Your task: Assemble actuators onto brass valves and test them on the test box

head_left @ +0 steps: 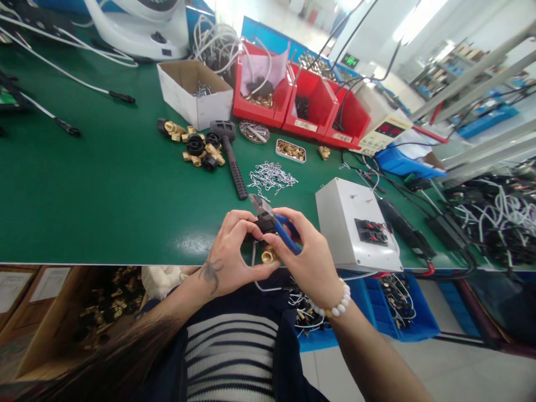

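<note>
My left hand [231,252] is closed round a small black part with a brass fitting [268,256] at its lower end, held just over the front edge of the green table [104,190]. My right hand [307,254], with a bead bracelet on the wrist, grips blue-handled pliers [274,220]. The pliers' metal jaws point up and to the left, right above the part. A thin wire loops down from the part towards my lap.
A pile of small wire clips [270,177] lies just beyond my hands, beside a black mallet [232,156]. Brass and black fittings [196,148], a cardboard box [195,92] and red bins [301,100] stand further back. A white box [355,223] is at my right.
</note>
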`<control>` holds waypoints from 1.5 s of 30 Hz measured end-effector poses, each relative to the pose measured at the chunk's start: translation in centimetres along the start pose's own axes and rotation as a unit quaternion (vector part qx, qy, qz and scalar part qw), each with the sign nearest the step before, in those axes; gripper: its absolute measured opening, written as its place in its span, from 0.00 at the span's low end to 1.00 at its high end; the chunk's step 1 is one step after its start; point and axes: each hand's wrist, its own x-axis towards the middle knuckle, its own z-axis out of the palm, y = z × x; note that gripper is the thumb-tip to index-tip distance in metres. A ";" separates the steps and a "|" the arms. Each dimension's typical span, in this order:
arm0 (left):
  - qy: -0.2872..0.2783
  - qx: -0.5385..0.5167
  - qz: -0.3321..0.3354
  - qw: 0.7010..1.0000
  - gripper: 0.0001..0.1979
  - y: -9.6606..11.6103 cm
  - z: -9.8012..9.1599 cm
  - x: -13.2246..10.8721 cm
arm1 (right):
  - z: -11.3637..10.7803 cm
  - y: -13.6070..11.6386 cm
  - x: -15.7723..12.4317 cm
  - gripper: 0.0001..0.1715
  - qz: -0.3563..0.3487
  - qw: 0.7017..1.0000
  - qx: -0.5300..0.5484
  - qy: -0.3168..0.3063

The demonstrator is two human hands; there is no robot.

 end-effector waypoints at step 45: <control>-0.028 -0.061 -0.053 0.996 0.19 -0.5 -0.8 0.3 | -4.5 3.9 -1.3 0.10 -0.118 0.970 -0.212 0.012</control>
